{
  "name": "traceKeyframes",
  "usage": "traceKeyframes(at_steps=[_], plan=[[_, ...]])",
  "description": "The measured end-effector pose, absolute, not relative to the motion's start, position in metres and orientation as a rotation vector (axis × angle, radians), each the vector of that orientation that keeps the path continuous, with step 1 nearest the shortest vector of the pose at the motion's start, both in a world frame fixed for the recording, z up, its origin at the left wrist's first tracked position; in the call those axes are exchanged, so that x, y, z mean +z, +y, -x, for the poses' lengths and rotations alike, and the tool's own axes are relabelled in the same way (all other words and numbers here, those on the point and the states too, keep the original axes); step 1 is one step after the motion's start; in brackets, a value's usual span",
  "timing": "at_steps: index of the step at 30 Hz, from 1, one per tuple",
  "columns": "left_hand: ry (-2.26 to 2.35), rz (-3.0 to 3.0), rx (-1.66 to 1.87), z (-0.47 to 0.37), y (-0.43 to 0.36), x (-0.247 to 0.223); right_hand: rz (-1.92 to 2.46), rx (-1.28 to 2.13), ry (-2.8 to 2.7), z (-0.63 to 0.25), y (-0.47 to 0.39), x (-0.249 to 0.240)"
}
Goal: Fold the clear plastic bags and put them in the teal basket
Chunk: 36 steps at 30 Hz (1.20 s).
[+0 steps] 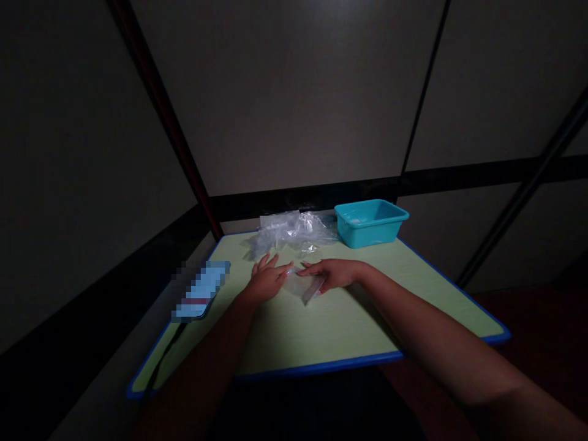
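A small clear plastic bag [298, 284] lies near the middle of the table between my two hands. My left hand [265, 283] rests at its left side with the fingers spread and the thumb touching the bag's edge. From the right, my right hand [337, 273] grips the bag, its thumb at a folded edge that angles toward me. Part of the bag is hidden under the right fingers. Just beyond both hands is a loose heap of crumpled clear plastic bags [294, 228].
A turquoise plastic basin [370, 234] stands at the back right of the pale green table [294, 346], which has a blue rim. A phone with a blurred screen [205, 288] lies at the left edge, a dark cable below it. Panelled walls [303, 92] rise behind.
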<state>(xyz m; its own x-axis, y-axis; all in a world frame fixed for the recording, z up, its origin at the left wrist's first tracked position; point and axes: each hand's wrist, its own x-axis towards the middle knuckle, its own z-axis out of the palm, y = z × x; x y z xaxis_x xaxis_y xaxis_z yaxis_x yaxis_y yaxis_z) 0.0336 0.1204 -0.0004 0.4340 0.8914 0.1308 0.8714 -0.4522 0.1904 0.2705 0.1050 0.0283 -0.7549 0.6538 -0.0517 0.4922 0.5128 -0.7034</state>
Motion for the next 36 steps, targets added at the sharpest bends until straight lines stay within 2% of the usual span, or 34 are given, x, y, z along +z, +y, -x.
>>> traceKeyframes(at_steps=[6,12,15,23,36], plan=[[1.555,-2.571,0.42,-0.032,0.121,0.004,1.013,1.021,-2.576,-0.271,0.103,0.031],[1.014,-2.612,0.8,-0.029,0.105,0.028,0.991,1.018,-2.518,-0.267,0.101,0.033],[0.86,-2.525,0.768,-0.033,0.093,0.033,0.982,0.948,-2.48,-0.266,0.101,0.032],[0.989,-2.375,0.687,-0.049,0.089,0.019,0.905,0.946,-2.402,-0.263,0.103,0.028],[0.985,-1.978,0.803,-0.051,0.095,0.02,1.004,0.96,-2.026,-0.258,0.109,0.026]])
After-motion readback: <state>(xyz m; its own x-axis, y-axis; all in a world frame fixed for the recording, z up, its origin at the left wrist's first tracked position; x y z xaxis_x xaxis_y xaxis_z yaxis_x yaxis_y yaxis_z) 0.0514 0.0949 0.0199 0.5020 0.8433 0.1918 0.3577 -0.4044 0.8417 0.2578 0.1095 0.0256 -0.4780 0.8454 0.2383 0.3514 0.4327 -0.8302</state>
